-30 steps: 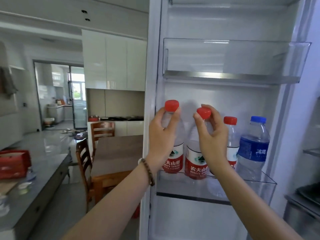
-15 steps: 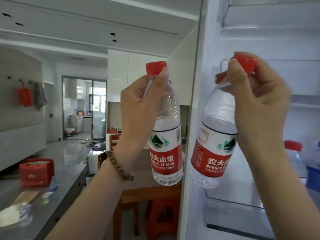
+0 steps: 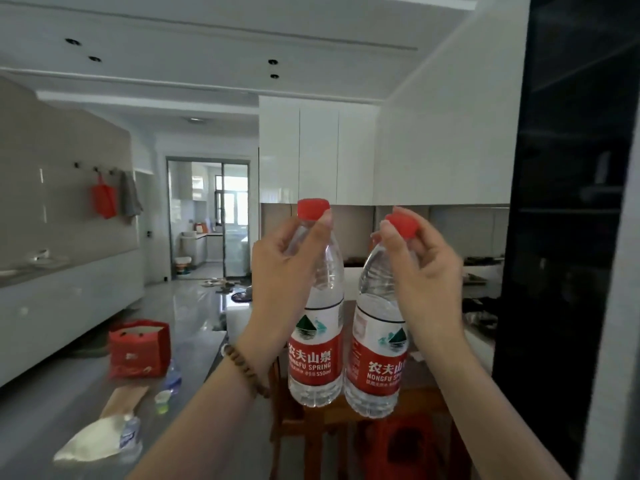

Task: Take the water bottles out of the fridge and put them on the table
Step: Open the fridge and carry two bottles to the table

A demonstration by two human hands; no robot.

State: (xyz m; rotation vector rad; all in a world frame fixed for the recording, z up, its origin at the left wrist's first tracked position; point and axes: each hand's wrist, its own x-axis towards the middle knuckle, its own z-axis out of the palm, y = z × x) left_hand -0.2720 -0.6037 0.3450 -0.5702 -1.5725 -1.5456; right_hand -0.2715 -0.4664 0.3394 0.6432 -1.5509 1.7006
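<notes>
We hold two bottles up in the air, side by side and nearly touching. Our left hand (image 3: 284, 271) pinches the left bottle (image 3: 317, 327) at its neck, just under the red cap. Our right hand (image 3: 420, 268) grips the right bottle (image 3: 377, 344) around its cap, tilting it slightly. The wooden table (image 3: 415, 400) lies below and beyond them, the dark fridge (image 3: 568, 237) at the right.

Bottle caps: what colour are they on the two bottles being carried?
Both red: left bottle's cap and right bottle's cap, clearest in the head view.
</notes>
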